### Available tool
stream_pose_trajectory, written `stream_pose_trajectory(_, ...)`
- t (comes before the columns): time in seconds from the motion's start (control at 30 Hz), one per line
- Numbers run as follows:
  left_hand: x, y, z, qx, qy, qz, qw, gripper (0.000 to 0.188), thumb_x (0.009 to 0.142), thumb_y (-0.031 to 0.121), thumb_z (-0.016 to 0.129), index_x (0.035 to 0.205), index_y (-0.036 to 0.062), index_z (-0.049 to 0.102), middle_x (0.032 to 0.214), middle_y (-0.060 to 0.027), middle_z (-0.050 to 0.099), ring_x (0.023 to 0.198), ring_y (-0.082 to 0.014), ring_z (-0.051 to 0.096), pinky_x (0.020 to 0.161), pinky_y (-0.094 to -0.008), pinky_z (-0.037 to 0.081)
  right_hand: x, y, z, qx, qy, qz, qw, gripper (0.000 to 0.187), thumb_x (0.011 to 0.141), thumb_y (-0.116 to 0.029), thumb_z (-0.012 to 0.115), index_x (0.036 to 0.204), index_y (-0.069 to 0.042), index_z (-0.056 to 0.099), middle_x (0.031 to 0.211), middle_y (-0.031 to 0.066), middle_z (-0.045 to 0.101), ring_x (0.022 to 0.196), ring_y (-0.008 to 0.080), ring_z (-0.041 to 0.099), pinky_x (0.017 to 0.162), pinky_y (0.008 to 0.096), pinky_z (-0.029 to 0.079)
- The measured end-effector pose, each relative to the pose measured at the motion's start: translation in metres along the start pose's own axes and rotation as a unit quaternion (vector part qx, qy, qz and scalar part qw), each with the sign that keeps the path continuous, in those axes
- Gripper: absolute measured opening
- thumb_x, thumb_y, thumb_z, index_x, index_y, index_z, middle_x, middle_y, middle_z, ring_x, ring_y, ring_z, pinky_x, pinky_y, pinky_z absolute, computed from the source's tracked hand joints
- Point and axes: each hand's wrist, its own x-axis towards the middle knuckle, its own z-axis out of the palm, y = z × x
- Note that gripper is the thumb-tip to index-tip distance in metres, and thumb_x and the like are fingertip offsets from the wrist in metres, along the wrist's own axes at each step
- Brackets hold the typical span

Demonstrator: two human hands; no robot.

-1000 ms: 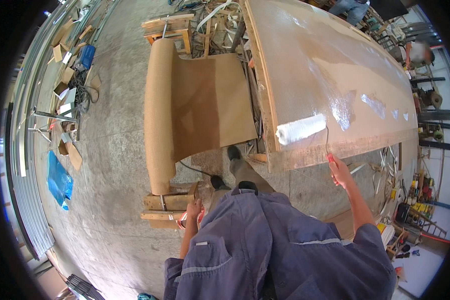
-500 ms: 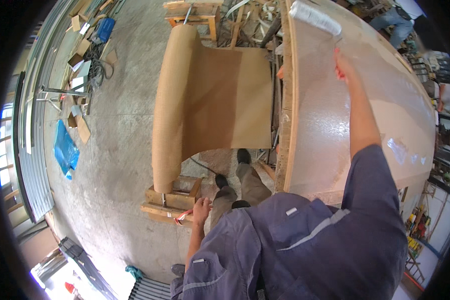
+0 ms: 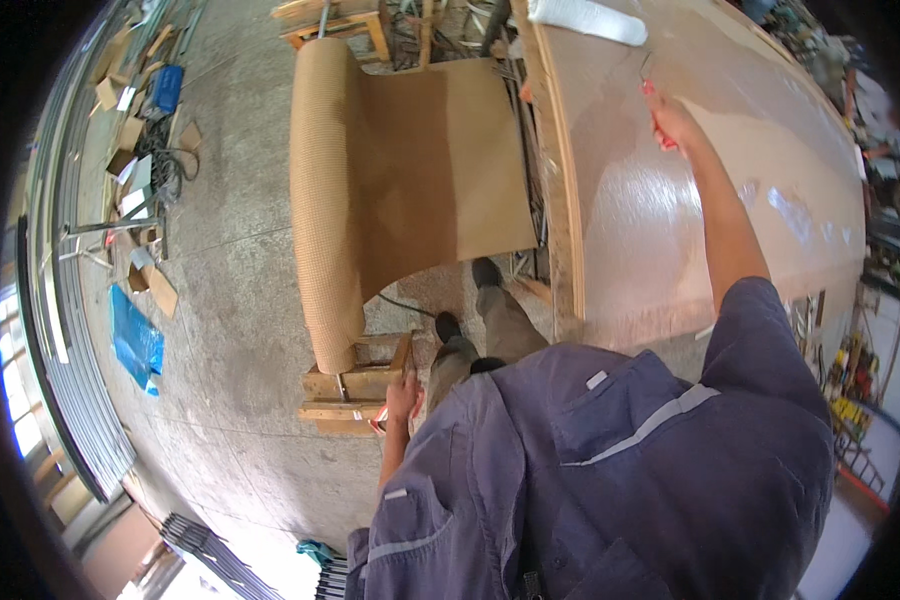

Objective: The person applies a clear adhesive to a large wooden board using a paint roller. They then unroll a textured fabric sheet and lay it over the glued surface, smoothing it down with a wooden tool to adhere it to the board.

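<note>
Panel (image 3: 670, 200): large wet-glossy board lying flat at working height, within roller reach.
Brown roll (image 3: 320, 200): on wooden stand, sheet drawn toward panel.
Roller (image 3: 587, 18): white sleeve lying on the panel's far end.
Right hand (image 3: 670, 120): closed round roller handle, arm outstretched.
Left hand (image 3: 402, 398): hanging beside stand; grip cannot be told.

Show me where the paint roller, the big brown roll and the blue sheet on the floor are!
Paint roller (image 3: 588, 20), head view: on its white sleeve.
Big brown roll (image 3: 320, 200), head view: on the rolled-up part.
Blue sheet (image 3: 135, 340), head view: on its middle.
</note>
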Motion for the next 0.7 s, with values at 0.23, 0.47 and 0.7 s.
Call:
stream_pose_trajectory(0.23,0.058,-0.019,-0.01,-0.111,-0.06,0.087,0.988,0.036,0.094,0.032,0.053,0.088,-0.0019,0.064,0.072,-0.0096,0.067,0.061,-0.0164,0.065,0.055,-0.0307,0.05,-0.255,0.125,0.023,0.025,-0.035,0.081,0.996,0.044,0.101,-0.043,0.039,0.135,-0.016,0.048,0.055,-0.0002,0.043,0.036,0.0112,0.039,0.034,0.029,0.037)
stream_pose_trajectory(0.47,0.055,-0.028,-0.023,-0.004,-0.038,0.171,0.985,0.033,0.09,0.028,0.053,0.084,-0.0027,0.063,0.066,-0.0109,0.063,0.057,-0.0188,0.061,0.054,-0.033,0.048,-0.438,0.185,0.034,0.04,-0.048,0.173,0.983,0.042,0.101,-0.033,0.041,0.14,-0.017,0.045,0.057,-0.0009,0.046,0.038,0.0087,0.042,0.034,0.0258,0.035)
stream_pose_trajectory(0.7,0.019,-0.032,-0.021,-0.093,-0.068,-0.029,0.993,0.038,0.092,0.033,0.053,0.076,0.0002,0.062,0.061,-0.0134,0.062,0.062,-0.0232,0.066,0.057,-0.0395,0.049,-0.422,0.201,0.048,0.052,0.025,0.141,0.988,0.039,0.101,-0.037,0.043,0.131,-0.013,0.051,0.054,-0.001,0.045,0.037,0.0105,0.041,0.034,0.0283,0.035)
